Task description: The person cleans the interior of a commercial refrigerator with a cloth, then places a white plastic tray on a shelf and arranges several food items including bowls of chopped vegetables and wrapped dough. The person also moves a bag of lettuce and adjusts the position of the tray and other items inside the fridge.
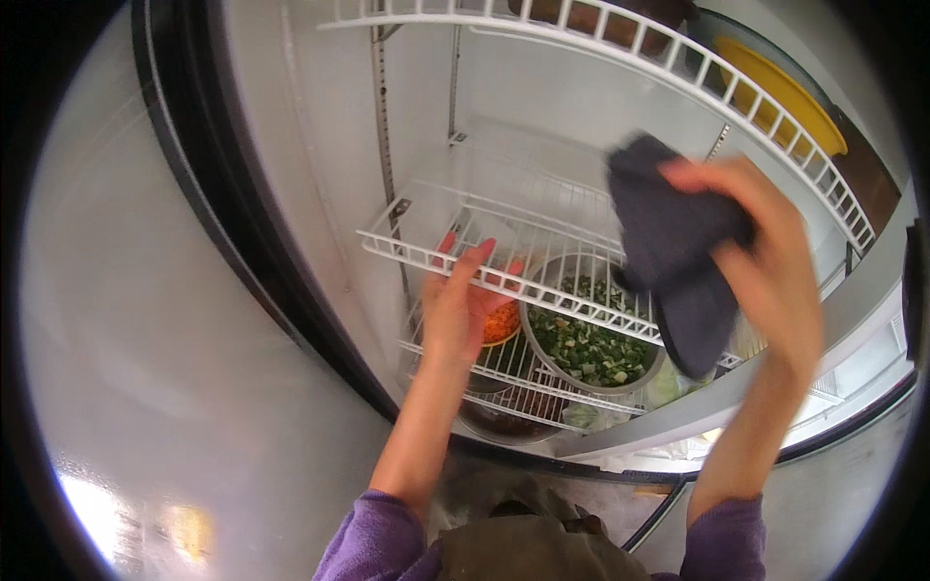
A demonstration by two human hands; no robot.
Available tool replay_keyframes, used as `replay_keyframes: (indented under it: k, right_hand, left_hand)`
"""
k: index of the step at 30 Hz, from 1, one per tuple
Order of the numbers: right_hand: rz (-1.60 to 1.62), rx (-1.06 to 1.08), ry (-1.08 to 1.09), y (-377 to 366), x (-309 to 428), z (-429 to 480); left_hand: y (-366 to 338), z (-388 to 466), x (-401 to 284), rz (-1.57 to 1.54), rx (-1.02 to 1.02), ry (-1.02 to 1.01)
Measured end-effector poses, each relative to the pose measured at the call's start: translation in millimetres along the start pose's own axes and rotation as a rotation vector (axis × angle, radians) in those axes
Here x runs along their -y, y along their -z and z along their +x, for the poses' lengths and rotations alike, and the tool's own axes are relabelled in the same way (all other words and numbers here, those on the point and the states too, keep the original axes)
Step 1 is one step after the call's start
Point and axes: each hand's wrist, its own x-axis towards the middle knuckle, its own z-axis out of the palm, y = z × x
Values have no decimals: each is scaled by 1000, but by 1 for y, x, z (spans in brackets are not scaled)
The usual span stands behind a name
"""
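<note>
My left hand (454, 312) is at the front rail of a white wire shelf (567, 296) inside a refrigerator, one finger over the rail and others behind it. The upper surface of that shelf looks bare on the left. A dark grey cloth (676, 218), folded and blurred, hangs from my right hand (774, 254), pinched between thumb and fingers above the shelf's right part. Below the shelf, a large metal pot (529, 335) holds chopped green leaves (596, 345). Beside it, partly hidden by my left hand, is a smaller container of shredded orange food (501, 323).
Overhead, an upper wire shelf (639, 36) carries a yellow basin (785, 94) and other vessels. A lower wire rack (508, 379) bears the pot; another round vessel (508, 428) lies beneath. The steel door (182, 327) stands open at left. A frame post (654, 421) borders the right.
</note>
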Motion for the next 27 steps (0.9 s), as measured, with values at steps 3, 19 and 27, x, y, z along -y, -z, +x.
replay_keyframes:
  k: [3, 19, 27]
  right_hand:
    - [-29, 83, 104, -72, -50, 86]
    - [-258, 380, 473, -310, -228, 209]
    - [-684, 355, 134, -317, -322, 229]
  left_hand:
    - [-12, -5, -6, -18, -29, 6]
    - [-24, -17, -4, 99, -103, 41]
    - [-19, -13, 4, 110, -121, -15]
